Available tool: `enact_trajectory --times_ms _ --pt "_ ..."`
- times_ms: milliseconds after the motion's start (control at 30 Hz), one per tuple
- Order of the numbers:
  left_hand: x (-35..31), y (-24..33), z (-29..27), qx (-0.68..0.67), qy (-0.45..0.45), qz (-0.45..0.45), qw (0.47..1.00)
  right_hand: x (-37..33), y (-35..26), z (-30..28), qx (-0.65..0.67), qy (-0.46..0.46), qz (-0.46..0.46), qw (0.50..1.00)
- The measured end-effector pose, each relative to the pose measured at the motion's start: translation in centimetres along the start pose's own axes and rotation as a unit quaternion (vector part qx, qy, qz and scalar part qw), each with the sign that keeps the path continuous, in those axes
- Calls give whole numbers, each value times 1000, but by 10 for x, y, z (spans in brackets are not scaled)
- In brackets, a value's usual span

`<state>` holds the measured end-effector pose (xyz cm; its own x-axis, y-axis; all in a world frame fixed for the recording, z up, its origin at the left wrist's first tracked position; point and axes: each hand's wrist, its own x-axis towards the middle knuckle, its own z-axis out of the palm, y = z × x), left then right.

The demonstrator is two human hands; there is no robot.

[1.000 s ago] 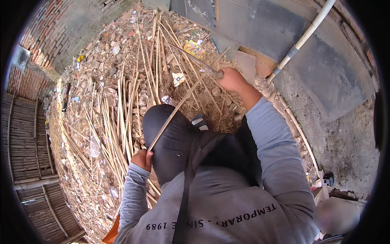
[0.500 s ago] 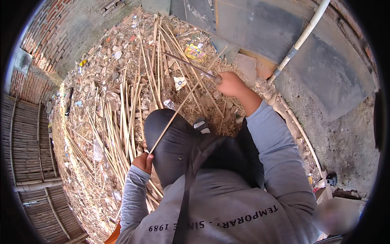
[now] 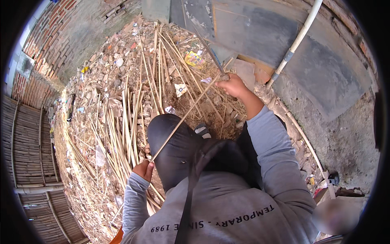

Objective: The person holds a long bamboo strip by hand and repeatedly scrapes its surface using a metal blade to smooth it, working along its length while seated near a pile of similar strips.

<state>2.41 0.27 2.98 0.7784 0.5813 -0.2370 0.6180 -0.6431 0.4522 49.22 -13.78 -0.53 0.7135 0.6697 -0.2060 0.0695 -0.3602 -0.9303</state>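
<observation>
A thin pale bamboo strip [image 3: 178,123] runs slantwise across my dark-clad left knee. My left hand [image 3: 144,170] is closed around its lower end. The other end reaches up past my right hand [image 3: 234,86], which grips the handle of a long knife [image 3: 212,54]. The narrow dark blade points away and to the left, crossing close to the strip near the handle. Whether the blade touches the strip I cannot tell. Many similar split bamboo strips [image 3: 126,122] lie on the ground by my left knee.
Brick rubble and litter [image 3: 118,53] cover the ground, among them a yellow wrapper [image 3: 194,59]. Dark panels [image 3: 260,28] and a pale pole [image 3: 300,36] stand at the right. A brick wall [image 3: 53,44] and bamboo slatting [image 3: 30,142] bound the left side.
The knife blade has swung from pointing left to pointing more away from me. My right hand has shifted slightly right and nearer. My left hand stays on the strip, slightly lower.
</observation>
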Motion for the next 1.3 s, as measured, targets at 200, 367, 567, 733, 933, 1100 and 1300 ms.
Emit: enact_trajectory --times_ms 200,367,567,733,933,1100,1300 --pt "-16 -5 6 -85 -18 -34 996 -20 -25 3 220 -64 -9 973" --pt "-21 -16 5 -72 -16 -27 997 -11 -20 11 231 -61 0 971" --pt "-20 -24 7 -56 19 -13 998 -8 -16 14 278 -91 25 956" --pt "-15 -3 18 -22 129 -3 991 -13 -24 15 304 -98 25 947" --pt "-1 10 43 -3 174 -27 984 -17 -29 14 313 -87 23 945" --pt "0 2 45 51 121 -63 989 -22 -34 14 25 22 14 999" --pt "0 4 46 54 132 -74 987 -51 -50 24 -366 -78 -139 917"
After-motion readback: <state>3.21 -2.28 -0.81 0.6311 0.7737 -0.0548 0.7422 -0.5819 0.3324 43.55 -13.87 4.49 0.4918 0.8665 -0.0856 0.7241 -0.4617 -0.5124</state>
